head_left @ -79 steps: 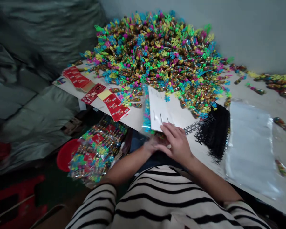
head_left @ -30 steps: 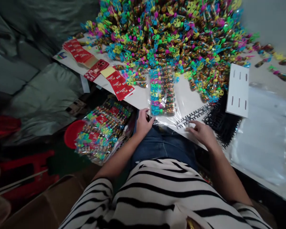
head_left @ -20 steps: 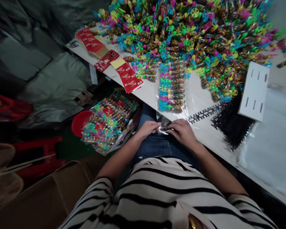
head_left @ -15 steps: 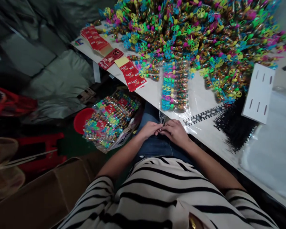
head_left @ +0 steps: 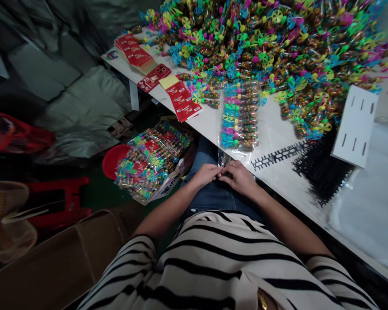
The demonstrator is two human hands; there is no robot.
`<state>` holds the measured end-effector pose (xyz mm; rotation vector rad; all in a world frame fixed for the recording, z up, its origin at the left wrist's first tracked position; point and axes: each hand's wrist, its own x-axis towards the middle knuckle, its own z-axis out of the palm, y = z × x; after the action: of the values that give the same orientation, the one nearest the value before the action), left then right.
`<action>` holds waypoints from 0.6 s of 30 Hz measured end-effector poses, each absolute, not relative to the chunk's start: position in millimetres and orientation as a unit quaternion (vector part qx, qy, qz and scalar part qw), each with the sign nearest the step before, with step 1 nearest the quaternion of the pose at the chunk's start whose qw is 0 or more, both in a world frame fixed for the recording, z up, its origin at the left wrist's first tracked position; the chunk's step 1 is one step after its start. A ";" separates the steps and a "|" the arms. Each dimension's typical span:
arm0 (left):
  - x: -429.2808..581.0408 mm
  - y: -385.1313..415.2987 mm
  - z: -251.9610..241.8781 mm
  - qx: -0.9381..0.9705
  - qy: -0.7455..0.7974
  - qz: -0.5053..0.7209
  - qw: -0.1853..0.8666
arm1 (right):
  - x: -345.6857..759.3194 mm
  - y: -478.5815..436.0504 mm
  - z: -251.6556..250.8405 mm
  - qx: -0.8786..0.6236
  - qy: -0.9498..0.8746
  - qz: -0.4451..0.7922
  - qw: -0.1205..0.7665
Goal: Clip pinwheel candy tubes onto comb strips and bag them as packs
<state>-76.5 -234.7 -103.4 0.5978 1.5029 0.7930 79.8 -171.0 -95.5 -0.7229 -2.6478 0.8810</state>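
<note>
A clear plastic bag (head_left: pixel 240 115) lies at the table's front edge, packed with a row of small candy-filled tubes that have coloured fan tops. Its loose end hangs over the edge toward my lap. There my left hand (head_left: pixel 207 174) is closed, thumb and fingers pinching the bag's end. Close against it, my right hand (head_left: pixel 239 177) has its fingers bent and pinched at the same end. Exactly how the plastic is folded between the fingertips is too small to make out.
A large heap of loose candy tubes (head_left: pixel 239 47) covers the table's back. Red printed cards (head_left: pixel 184 101), a red phone (head_left: pixel 153 77), black plastic strips (head_left: pixel 326 168), a slotted white board (head_left: pixel 355 125) and clear bags (head_left: pixel 368 198) lie around. Filled bags (head_left: pixel 151 161) fill a box below left.
My hands stay together at the bag's end, with the right fingers slightly more raised and parted from the left. The whole view has shifted a little.
</note>
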 end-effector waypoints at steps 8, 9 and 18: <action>-75.0 -237.8 -107.6 0.336 0.672 0.357 0.555 | 68.9 -171.6 -91.3 -0.235 -0.909 0.331 0.097; -75.9 -237.3 -108.5 0.340 0.676 0.362 0.544 | 71.9 -172.9 -85.8 -0.214 -0.917 0.323 0.090; -105.2 -233.5 -113.9 0.295 0.644 0.380 0.595 | 277.6 -207.4 -66.5 -0.389 -0.841 0.341 -0.157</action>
<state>-105.2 -233.5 -113.9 0.6861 1.4971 0.8819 277.6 -207.4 -66.5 -1.3622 -2.9447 1.1939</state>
